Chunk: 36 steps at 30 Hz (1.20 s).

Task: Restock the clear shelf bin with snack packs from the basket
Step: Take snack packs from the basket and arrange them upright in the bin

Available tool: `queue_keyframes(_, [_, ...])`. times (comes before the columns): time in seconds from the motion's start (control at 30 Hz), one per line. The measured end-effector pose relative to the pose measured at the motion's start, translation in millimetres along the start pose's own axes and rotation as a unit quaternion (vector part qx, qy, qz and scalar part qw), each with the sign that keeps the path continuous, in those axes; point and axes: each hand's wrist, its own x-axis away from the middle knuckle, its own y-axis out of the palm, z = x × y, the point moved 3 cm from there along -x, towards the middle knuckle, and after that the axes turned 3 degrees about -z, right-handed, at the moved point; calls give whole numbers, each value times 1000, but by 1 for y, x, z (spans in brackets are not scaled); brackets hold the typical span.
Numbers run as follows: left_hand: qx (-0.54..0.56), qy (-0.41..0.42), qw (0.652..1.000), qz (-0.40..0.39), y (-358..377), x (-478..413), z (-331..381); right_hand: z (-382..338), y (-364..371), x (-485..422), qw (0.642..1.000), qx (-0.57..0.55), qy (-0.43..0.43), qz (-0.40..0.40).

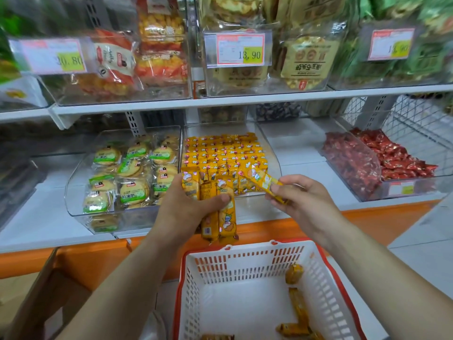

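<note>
White lower shelf (pixel 297 146), orange front edge. Standing on it left to right: clear bin of green-label biscuits (pixel 133 218), just beside it clear bin of yellow snack packs (pixel 272 159), farther right clear bin of red sweets (pixel 425 187).

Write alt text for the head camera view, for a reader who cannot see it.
A person's left hand grips a bundle of yellow snack packs while the right hand pinches a single pack at the front of the clear shelf bin, mostly full of them. Below, a white basket holds a few more packs.
</note>
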Motion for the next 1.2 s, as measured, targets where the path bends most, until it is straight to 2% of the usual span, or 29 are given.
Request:
queue_keyframes(0.23, [-2,17,1000,1,6,-8,0,14,20,9,994,-45,52,-86])
queue_keyframes(0.5, [-19,14,1000,2,7,-6,-4,16,27,19,973,147,34,-173])
queue_keyframes(0.67, [-34,-1,999,11,2,-5,-3,13,21,17,979,153,22,-130])
queue_keyframes(0.8, [-37,8,999,19,-3,-6,-1,-9,4,-5,970,224,-74,-53])
queue_keyframes(0.9, [-40,10,999,18,-3,-7,-4,-33,-5,-33,925,345,-155,14])
queue_keyframes(1.0, [-40,9,999,14,-4,-8,-5,-47,-6,-63,865,461,-199,10])
queue_keyframes(1.2, [-57,3,998,27,-7,-13,-5,-36,-11,-113,721,676,-148,-26])
